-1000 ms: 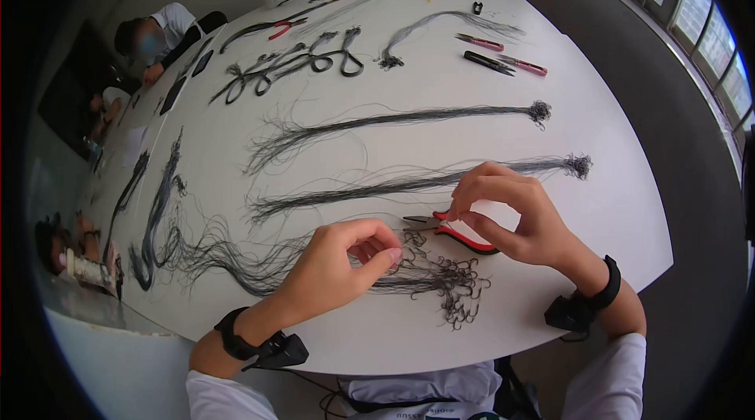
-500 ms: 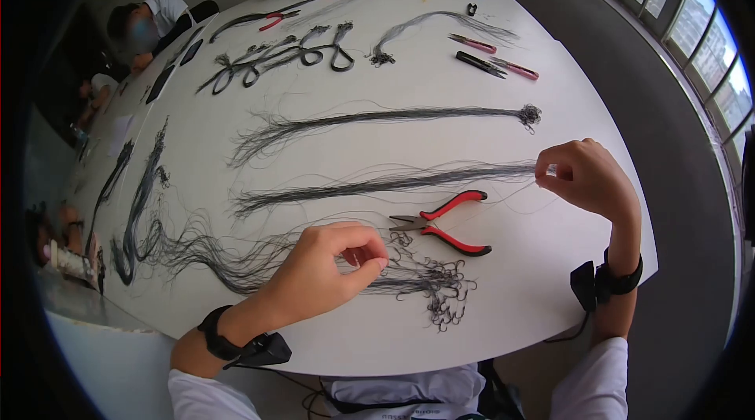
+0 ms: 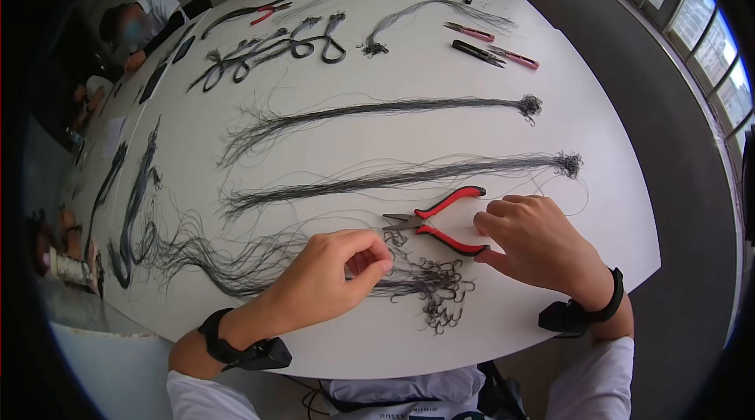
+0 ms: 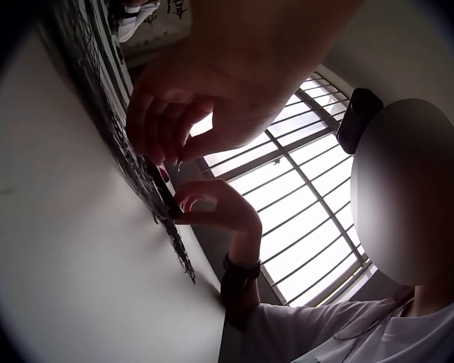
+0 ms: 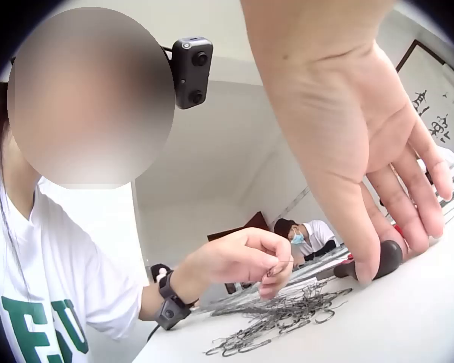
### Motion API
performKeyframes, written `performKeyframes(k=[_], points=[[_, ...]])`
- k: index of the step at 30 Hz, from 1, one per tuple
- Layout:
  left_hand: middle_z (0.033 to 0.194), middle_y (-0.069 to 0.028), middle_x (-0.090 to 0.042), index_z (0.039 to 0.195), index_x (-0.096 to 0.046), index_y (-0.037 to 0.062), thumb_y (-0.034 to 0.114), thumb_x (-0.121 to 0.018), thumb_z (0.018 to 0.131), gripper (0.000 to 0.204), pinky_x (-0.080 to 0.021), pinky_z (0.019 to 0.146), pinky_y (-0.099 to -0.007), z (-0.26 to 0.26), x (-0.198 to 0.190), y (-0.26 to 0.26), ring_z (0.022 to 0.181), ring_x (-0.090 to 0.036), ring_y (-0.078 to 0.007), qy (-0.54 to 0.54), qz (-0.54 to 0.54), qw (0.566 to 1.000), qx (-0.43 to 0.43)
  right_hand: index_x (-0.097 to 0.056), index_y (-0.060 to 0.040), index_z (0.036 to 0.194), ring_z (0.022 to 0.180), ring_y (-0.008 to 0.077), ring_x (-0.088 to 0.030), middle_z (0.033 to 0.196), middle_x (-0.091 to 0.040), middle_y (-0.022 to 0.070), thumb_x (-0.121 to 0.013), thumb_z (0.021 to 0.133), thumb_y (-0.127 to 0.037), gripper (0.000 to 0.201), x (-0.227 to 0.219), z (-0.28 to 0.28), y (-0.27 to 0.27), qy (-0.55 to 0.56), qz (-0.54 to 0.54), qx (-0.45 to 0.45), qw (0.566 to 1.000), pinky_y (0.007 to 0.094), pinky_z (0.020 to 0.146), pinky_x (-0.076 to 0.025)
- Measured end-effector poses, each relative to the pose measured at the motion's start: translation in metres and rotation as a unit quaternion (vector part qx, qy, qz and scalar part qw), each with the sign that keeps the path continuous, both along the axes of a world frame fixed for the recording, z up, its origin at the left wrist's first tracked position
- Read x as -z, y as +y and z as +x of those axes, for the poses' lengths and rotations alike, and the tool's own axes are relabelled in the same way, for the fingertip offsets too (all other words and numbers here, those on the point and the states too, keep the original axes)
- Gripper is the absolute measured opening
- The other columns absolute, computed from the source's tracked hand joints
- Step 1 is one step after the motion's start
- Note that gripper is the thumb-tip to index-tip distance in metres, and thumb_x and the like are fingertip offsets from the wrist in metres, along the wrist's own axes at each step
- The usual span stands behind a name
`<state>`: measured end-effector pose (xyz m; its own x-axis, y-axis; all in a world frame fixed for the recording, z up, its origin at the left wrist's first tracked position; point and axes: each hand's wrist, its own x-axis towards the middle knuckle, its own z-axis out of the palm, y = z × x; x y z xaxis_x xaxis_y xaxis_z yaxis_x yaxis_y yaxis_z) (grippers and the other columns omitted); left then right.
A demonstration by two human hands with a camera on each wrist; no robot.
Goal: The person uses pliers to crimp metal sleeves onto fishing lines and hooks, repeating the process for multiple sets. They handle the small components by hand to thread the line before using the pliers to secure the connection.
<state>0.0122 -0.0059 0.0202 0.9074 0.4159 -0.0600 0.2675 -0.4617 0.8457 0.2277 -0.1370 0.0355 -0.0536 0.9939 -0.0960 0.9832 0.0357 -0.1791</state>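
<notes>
Head view: a person's two hands work at a white table (image 3: 550, 326) strewn with dark wire strands
Left hand (image 3: 330, 274): fingers curled, fingertips pinching a thin wire over the tangled pile of looped wires (image 3: 429, 282) near the table's front edge; the right wrist view shows the same pinch
Right hand (image 3: 539, 243): fingers loosely spread and relaxed, thumb tip touching the lower handle of the red-handled pliers (image 3: 436, 219), gripping nothing
Pliers count: one pair by the hands, lying flat just above the looped pile; a second red-handled pair (image 3: 263, 13) far up the table
Long straight bundles: two across the middle, the near bundle (image 3: 393, 178) just above the pliers, the far bundle (image 3: 377, 109) beyond it
Cutters: three, pink and black, side by side at the far right (image 3: 491, 46)
Change since half a second ago: the right hand was raised at the near bundle's knotted end with fingers pinched; now it sits down by the pliers; the left hand keeps its pinch in the same spot
</notes>
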Motion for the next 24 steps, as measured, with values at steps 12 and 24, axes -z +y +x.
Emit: performKeyframes(k=[12, 24], points=[[0.074, -0.0067, -0.062, 0.084, -0.06, -0.0021, 0.002, -0.061, 0.08, 0.007, -0.048, 0.065, -0.0243, 0.005, -0.016, -0.007, 0.068, -0.06, -0.0117, -0.051, 0.007, 0.999, 0.009, -0.055, 0.0005, 0.072, 0.084, 0.0237, -0.057, 0.108, -0.058, 0.0144, -0.063, 0.071, -0.011, 0.014, 0.014, 0.002, 0.026, 0.34, 0.156, -0.106, 0.921, 0.0319, 0.074, -0.045], [0.075, -0.0041, -0.06, 0.086, -0.06, -0.0023, 0.004, -0.058, 0.083, 0.007, -0.048, 0.067, -0.0237, -0.002, -0.016, -0.001, 0.069, -0.058, -0.0095, -0.085, -0.07, 0.994, -0.021, -0.054, -0.0032, 0.083, 0.098, 0.0211, -0.057, 0.102, -0.063, 0.0157, -0.04, 0.095, -0.033, 0.035, 0.019, -0.01, 0.038, 0.647, 0.014, 0.023, 0.762, 0.0359, 0.088, -0.042]])
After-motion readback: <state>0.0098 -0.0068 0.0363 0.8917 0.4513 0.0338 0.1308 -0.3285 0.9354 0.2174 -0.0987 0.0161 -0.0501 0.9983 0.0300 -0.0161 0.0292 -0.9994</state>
